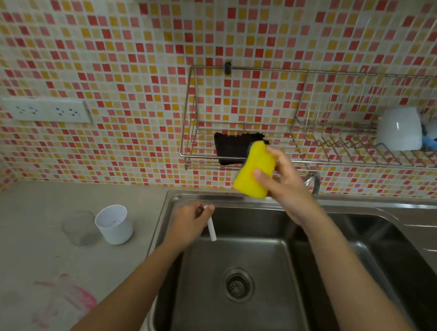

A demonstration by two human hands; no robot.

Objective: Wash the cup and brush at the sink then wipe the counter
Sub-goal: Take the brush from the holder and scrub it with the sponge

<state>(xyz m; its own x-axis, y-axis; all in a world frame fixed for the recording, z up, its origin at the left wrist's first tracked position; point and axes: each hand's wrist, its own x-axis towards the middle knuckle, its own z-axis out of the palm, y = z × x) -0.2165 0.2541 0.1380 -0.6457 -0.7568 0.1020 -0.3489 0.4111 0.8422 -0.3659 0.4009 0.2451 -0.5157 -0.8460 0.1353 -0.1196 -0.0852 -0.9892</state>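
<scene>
1. Right hand [287,187] clamped on a yellow rectangular sponge [250,173], above the steel sink's [257,254] back rim.
2. Left hand [187,222] grips a thin white brush handle [211,230] over the sink's back-left corner.
3. White plastic cup [115,225] stands on the grey counter [26,238], left of the sink.

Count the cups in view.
3. A clear cup and a white cup stand side by side on the counter left of the sink; a white mug sits on the wall rack, far right. More may be cut off there.
</scene>
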